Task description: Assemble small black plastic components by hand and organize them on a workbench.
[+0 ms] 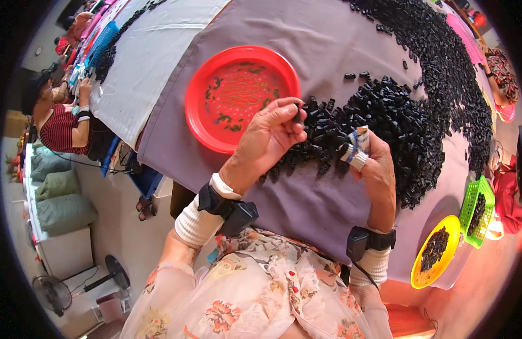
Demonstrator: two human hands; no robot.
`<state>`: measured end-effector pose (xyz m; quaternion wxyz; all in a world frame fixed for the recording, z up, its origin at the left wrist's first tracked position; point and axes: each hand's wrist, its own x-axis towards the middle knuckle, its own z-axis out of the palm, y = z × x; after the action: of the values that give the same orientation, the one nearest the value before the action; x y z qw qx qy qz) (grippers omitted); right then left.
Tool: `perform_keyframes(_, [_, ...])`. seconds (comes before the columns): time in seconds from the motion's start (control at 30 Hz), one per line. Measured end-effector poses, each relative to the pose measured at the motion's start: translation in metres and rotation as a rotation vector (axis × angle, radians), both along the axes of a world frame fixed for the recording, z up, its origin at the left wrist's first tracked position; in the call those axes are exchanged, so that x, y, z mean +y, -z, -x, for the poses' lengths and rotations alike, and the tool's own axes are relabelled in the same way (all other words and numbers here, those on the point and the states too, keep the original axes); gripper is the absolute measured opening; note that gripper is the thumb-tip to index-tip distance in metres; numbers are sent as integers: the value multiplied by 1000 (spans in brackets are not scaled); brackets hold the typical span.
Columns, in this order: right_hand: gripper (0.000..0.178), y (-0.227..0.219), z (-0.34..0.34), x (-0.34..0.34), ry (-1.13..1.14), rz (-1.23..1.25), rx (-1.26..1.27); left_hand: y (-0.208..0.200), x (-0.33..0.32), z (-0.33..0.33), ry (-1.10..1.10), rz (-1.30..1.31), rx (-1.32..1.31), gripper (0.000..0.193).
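Note:
My left hand [272, 129] is closed, pinching one small black piece [298, 115] between thumb and fingertips. It is held over the right rim of the red basin [194, 127], beside the pile. My right hand [378, 166] is closed on a folded white strip with blue stripes [358, 148], which looks like cloth or paper. Any tool inside the strip is hidden. Around and beyond both hands lies a heap of small black cylindrical pieces [379, 113] on the greyish-purple tablecloth [261, 198]. Inside the basin a green and pale pattern shows.
More black pieces [453, 85] spread along the table's far right. A yellow bowl [455, 231] and a green basket [482, 189], both holding dark pieces, stand at right. A person in a striped top [63, 135] sits at left. Fans [52, 294] stand on the floor at lower left.

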<state>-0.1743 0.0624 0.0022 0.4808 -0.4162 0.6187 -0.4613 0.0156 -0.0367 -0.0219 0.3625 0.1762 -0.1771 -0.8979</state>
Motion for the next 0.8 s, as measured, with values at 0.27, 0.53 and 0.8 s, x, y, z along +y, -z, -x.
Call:
perform_keyframes(0.27, [8,3,5,-1,82,8,-9,-1,-28,-41,-371,513,-933,25])
perform_keyframes(0.53, [5,8,15,3,141,28,-42,0,-2,-2,41,1127,-1056,17])
perform_keyframes(0.8, [6,14,20,9,91,9,-65,30,19,31,43,1876,-1317,22])
